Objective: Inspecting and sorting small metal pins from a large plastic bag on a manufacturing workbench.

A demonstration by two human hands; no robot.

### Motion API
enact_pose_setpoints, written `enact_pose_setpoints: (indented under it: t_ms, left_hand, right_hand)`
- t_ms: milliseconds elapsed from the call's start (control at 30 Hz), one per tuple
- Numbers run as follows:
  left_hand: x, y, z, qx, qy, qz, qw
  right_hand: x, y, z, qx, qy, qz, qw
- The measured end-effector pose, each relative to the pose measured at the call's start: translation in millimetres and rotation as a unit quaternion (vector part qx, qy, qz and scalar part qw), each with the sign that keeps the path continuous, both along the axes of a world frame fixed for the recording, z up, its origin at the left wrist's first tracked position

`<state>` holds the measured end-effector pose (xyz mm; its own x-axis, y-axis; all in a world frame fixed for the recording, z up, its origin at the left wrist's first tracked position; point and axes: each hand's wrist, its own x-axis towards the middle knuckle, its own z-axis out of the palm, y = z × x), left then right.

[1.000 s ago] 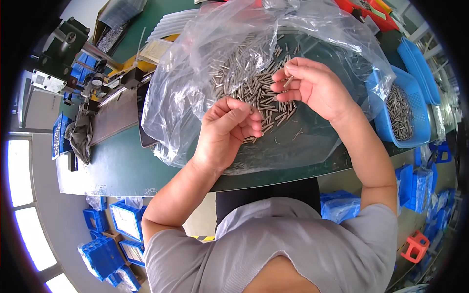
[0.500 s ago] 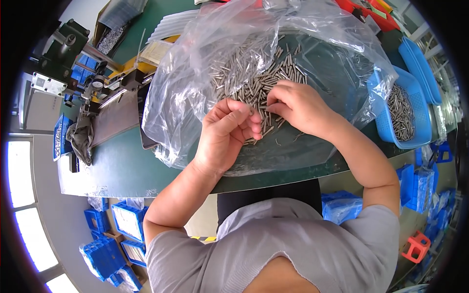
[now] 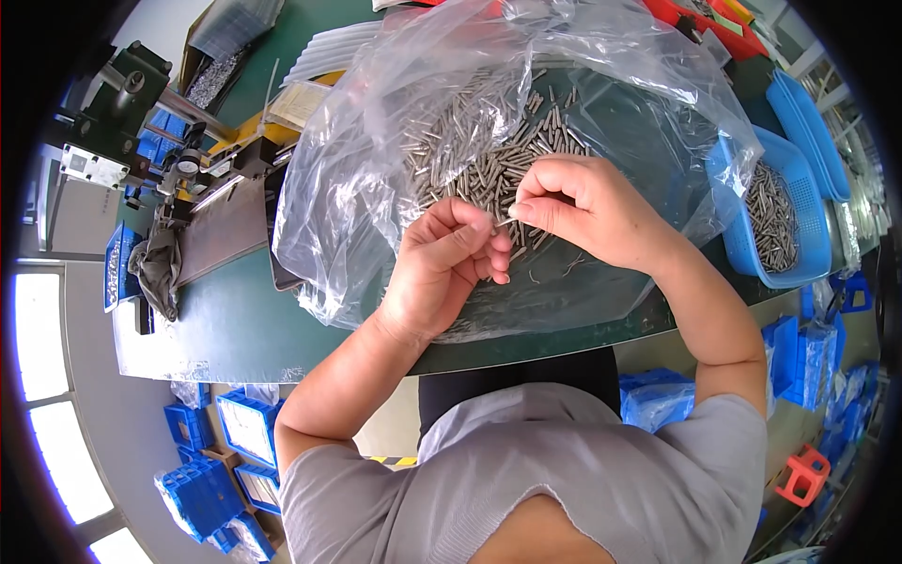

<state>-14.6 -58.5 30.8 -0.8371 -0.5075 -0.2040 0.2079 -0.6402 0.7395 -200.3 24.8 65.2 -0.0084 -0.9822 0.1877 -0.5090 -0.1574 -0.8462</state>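
Observation:
Over the clear plastic bag (image 3: 338, 179) on the bench, my two hands meet almost fingertip to fingertip. A thin, short metal pin (image 3: 505, 222) spans the small gap between them. My left hand (image 3: 442, 258) pinches near its left end with thumb and forefinger, the other fingers curled below. My right hand (image 3: 592, 211) is closed in a pinch at its right end, thumb against the bent forefinger. Just beyond them lies a heap of small grey metal pins (image 3: 484, 174) on the plastic, partly covered by its folds and by my hands.
At the right, a blue perforated basket (image 3: 808, 221) holds many metal pins (image 3: 770, 226). A bench fixture with a dial gauge (image 3: 188, 162) stands at the left, near a dark cloth (image 3: 158, 268). Blue crates (image 3: 202, 493) sit below the green bench (image 3: 235, 329). A red stool (image 3: 803, 475) stands lower right.
My right hand has lifted off the heap and come to my left fingertips. The thin pin now shows between them. My left hand has shifted slightly right.

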Motion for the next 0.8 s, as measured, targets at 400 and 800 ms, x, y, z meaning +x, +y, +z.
enact_pose_setpoints:
  t_ms: [400, 800]
  left_hand:
    - [0.6, -1.2, -1.9, -0.023, -0.011, -0.023, 0.999]
    - [2.0, -3.0, 0.0, -0.009, 0.024, 0.032, 0.999]
  right_hand:
    - [13.8, -0.8, -8.4, 0.084, -0.141, 0.010, 0.986]
    - [-23.6, -12.3, -7.8, 0.112, -0.515, -0.064, 0.848]
